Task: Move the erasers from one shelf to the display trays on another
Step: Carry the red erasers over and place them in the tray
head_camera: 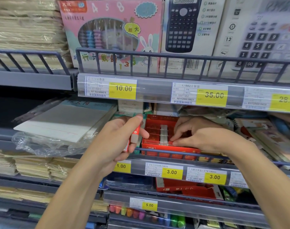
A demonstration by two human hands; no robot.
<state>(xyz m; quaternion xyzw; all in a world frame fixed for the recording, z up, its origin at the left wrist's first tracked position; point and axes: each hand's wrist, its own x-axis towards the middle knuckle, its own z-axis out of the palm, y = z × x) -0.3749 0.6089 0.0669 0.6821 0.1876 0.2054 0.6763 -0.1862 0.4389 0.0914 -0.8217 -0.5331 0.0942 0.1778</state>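
Note:
A red display tray (pixel 159 147) sits on the middle shelf behind a thin rail. It holds rows of erasers (pixel 153 132) in red sleeves, their grey ends showing in the middle. My left hand (pixel 117 138) grips a small stack of red-sleeved erasers (pixel 134 134) just left of the tray. My right hand (pixel 195 134) reaches into the tray from the right, fingers curled, and its fingertips pinch an eraser (pixel 169 143) at the tray's front row. A second red tray (pixel 187 187) lies on the shelf below.
A wire rail (pixel 174 152) runs along the shelf front before the tray. Wrapped paper pads (pixel 61 123) lie to the left, notebooks (pixel 263 134) to the right. The shelf above carries an abacus box (pixel 111 33) and calculator boxes (pixel 185 30). Markers (pixel 141 214) fill the lowest shelf.

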